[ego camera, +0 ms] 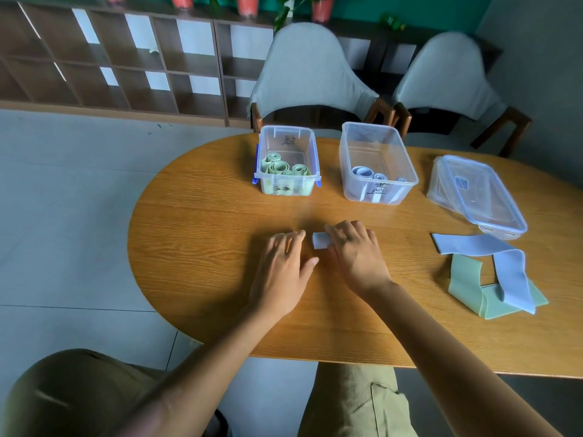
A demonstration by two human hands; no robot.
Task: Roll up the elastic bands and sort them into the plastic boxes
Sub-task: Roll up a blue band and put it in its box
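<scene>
A rolled pale blue band [320, 240] lies on the table under the fingers of my right hand [356, 253], which curl over its right part. My left hand [284, 266] rests flat on the wood just left of the roll, fingers straight, not touching it as far as I can tell. The left clear box [287, 184] holds several green rolls [279, 168]. The right clear box [407, 181] holds blue rolls [366, 172]. A loose blue band [511, 272] lies across a loose green band [467, 288] at the right.
Two clear lids [476, 193] are stacked at the far right of the oval wooden table [205, 247]. Two grey chairs [309, 74] stand behind the table, with a wooden shelf unit [126, 58] along the wall.
</scene>
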